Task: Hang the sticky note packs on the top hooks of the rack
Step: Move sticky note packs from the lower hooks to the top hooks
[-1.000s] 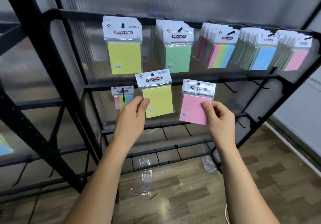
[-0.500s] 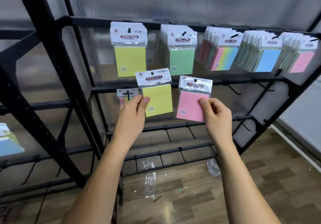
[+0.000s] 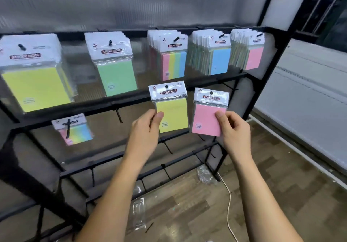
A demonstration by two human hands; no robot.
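The black rack [image 3: 244, 76] carries five groups of sticky note packs on its top hooks: a yellow group [image 3: 35, 89] at the far left, then a green group [image 3: 116, 78], a multicolour striped group [image 3: 173, 65], a blue group [image 3: 218, 60] and a pink group [image 3: 253, 57] at the far right. One single striped pack [image 3: 75, 132] hangs on a hook of the second row, at 9 o'clock from the hands.

Two packs are held in front of the rack. The left hand [image 3: 144, 134] pinches the yellow pack [image 3: 171, 110] at its left edge, thumb on the front; the pack rises at 1 o'clock from the fingers. The right hand [image 3: 234, 129] pinches the pink pack [image 3: 207, 117] at its right edge, and the pack lies at 10 o'clock from it. Both packs are upright, side by side and apart, below the top row.

On the wooden floor [image 3: 187, 213] lie two clear wrappers and one white cable [image 3: 228, 204].
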